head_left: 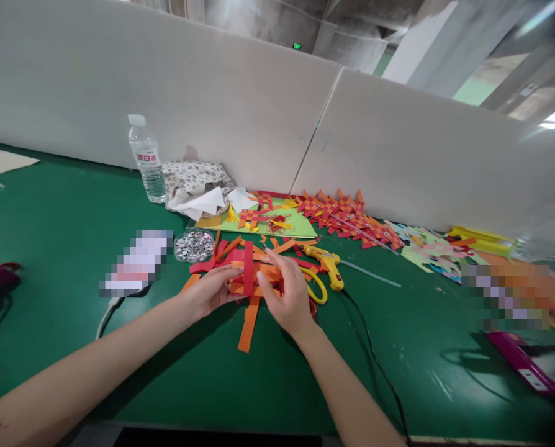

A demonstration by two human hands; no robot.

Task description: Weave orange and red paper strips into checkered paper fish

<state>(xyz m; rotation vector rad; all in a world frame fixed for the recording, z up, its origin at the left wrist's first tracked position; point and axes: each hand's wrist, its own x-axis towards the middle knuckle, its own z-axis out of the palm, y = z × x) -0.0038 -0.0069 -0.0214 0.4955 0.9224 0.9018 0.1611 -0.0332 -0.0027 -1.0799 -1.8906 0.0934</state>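
Orange and red paper strips (248, 273), crossing one another, are held up over the green table in front of me. My left hand (212, 292) is closed on their left side, thumb on top and fingers beneath. On the right side, my right hand (290, 295) grips the strips between thumb and fingers; part of the paper is hidden by it. One orange strip (248, 329) hangs down toward me. Loose strips (216, 251) lie behind the hands. Beside my right hand are yellow-handled scissors (321, 292) and a yellow glue gun (328, 264).
A tray of googly eyes (194, 246) and a phone (140, 261) on a cable lie left. Behind stand a water bottle (148, 164) and a spotted tissue pouch (196, 180). Woven paper fish (342, 214) are piled against the white partition (240, 99). The glue gun's black cord (368, 338) runs forward.
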